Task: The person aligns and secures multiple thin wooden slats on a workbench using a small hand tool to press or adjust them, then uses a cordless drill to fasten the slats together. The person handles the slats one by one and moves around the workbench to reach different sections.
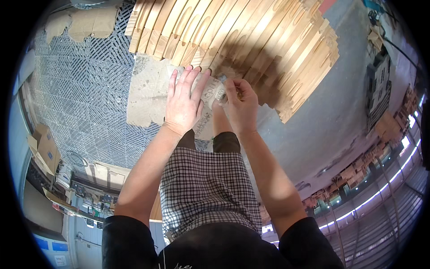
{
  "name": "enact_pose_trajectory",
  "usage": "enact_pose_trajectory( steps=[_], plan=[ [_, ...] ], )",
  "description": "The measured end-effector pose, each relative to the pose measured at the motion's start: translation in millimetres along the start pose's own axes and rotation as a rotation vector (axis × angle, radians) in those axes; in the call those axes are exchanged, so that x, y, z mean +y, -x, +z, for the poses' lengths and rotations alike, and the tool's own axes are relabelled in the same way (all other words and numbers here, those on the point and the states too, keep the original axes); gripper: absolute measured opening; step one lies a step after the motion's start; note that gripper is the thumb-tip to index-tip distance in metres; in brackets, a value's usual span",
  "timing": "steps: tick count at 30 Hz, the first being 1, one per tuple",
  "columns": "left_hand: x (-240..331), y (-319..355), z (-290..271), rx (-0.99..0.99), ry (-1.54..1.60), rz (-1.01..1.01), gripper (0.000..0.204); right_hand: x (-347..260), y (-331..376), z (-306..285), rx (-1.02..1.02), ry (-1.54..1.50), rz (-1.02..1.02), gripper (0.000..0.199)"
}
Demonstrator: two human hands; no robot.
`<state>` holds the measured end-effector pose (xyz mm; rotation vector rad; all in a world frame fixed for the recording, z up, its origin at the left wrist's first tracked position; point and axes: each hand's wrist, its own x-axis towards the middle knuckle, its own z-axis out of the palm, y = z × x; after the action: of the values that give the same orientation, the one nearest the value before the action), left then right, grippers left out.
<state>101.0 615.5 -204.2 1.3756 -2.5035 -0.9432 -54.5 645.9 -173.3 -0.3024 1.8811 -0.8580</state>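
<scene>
A long row of light wooden strips (215, 31) lies side by side at the far side, several with oval recesses along them. My left hand (182, 103) is open, palm down, fingers stretched forward, its fingertips at the near ends of the strips. To its right, my right hand (243, 104) is closed in a pinch close to the strips' near edge. A small yellowish bit shows between its fingers, too hidden to name. Under and beside my hands lies a flattened piece of cardboard (148, 96) with dark print. Shadow covers the strips ahead of my right hand.
Grey-blue patterned matting (89, 89) covers the floor at left, with torn cardboard (89, 22) at the far left. Smooth grey floor (304, 143) stretches to the right. An open cardboard box (46, 148) stands at the left edge. Stacked wooden pieces (349, 190) line the right side.
</scene>
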Motion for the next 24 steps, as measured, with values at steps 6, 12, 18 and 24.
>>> enact_pose_trajectory(
  steps=[6,12,18,24],
  plan=[
    [5,6,22,-0.021,-0.122,-0.027,0.086,9,2,-3,0.053,0.091,-0.016,0.024],
    [2,5,31,0.047,-0.140,-0.037,0.088,7,3,-10,0.043,0.096,-0.020,0.023],
    [-10,13,7,-0.040,-0.072,0.067,0.078,4,5,-8,-0.050,0.128,0.022,0.024],
    [3,18,10,0.098,-0.071,-0.004,0.076,5,3,-1,-0.081,0.233,-0.056,0.021]
  ],
)
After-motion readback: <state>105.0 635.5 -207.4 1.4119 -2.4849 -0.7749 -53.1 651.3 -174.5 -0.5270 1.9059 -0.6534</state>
